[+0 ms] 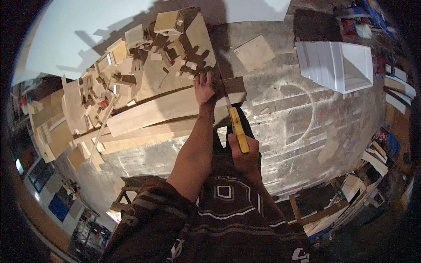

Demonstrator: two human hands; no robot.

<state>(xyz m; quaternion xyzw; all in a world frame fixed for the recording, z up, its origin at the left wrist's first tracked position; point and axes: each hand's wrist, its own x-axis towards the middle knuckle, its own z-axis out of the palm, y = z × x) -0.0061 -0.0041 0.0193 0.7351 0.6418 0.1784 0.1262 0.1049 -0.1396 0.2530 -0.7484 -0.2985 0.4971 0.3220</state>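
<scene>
- Our left hand (204,90) reaches forward, fingers slightly spread, over the wooden board (153,110).
- Our right hand (245,152), nearer our body, wraps the yellow-handled tool (238,129), whose blade (227,101) points forward, just right of the left hand.

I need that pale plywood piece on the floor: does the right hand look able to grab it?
Probably not: the right hand grips the saw's yellow handle, and the plywood piece lies farther off.
</scene>
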